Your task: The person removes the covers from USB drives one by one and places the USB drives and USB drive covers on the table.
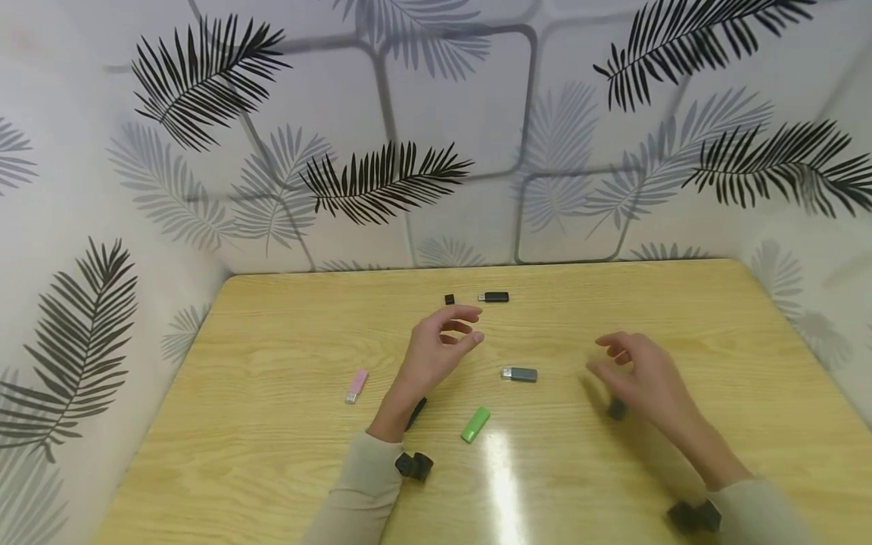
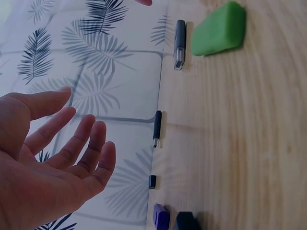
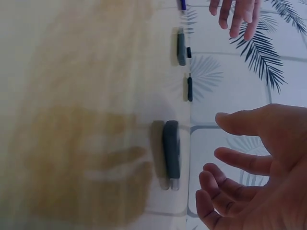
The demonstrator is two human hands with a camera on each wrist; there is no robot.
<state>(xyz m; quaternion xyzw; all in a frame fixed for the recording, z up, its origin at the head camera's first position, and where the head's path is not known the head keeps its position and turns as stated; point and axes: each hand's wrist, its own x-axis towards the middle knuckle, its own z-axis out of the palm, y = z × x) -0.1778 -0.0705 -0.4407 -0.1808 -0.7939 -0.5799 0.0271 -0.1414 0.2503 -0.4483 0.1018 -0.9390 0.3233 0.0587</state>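
Observation:
My left hand (image 1: pixel 436 352) hovers over the table's middle with loosely bent fingers, thumb apart, holding nothing. My right hand (image 1: pixel 643 382) is likewise raised, slightly blurred, over the right side; no object sits between its fingers. A dark USB flash drive (image 3: pixel 171 146) lies on the wood below it, partly covered in the head view. Between the hands lies a grey USB flash drive (image 1: pixel 522 375), its metal plug pointing left. Nearer is a green USB flash drive (image 1: pixel 475 425). A pink USB flash drive (image 1: pixel 356 385) lies left of my left wrist, which partly hides a black object (image 1: pixel 416 413).
Toward the back of the wooden table (image 1: pixel 286 325) lies a black USB flash drive (image 1: pixel 496 297), with a small black cap (image 1: pixel 449 299) left of it. A leaf-patterned wall covering (image 1: pixel 456 106) rises behind the table. Dark camera mounts sit at both wrists.

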